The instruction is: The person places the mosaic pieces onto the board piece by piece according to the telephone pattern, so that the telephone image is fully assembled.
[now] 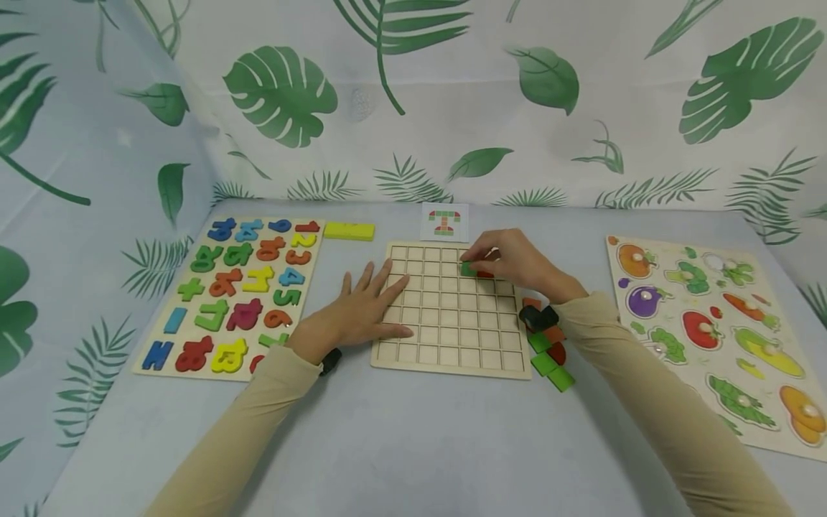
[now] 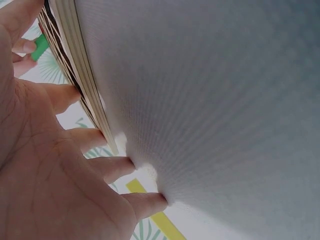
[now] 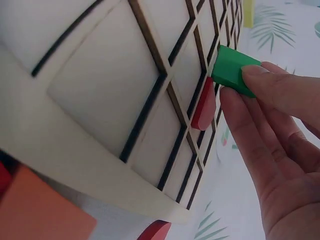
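Note:
A wooden grid board [image 1: 452, 365] lies in the middle of the table. My left hand [image 1: 355, 312] rests at its left edge with fingers spread, thumb and some fingertips over the grid. In the right wrist view, my right hand [image 3: 285, 120] pinches a green square tile [image 3: 231, 69] between thumb and fingers, low over the upper right part of the grid. Right beside that tile, a red piece with a rounded side [image 3: 204, 107] sits in a cell; in the head view my right hand partly covers it.
Behind the board lies a card [image 1: 445, 222] printed with a red, green and orange pattern. Loose green tiles [image 1: 543, 363] and red and orange pieces lie at the board's right, partly under my right wrist. A number puzzle [image 1: 258, 294], yellow block [image 1: 349, 231] and vegetable puzzle [image 1: 711, 359] flank it.

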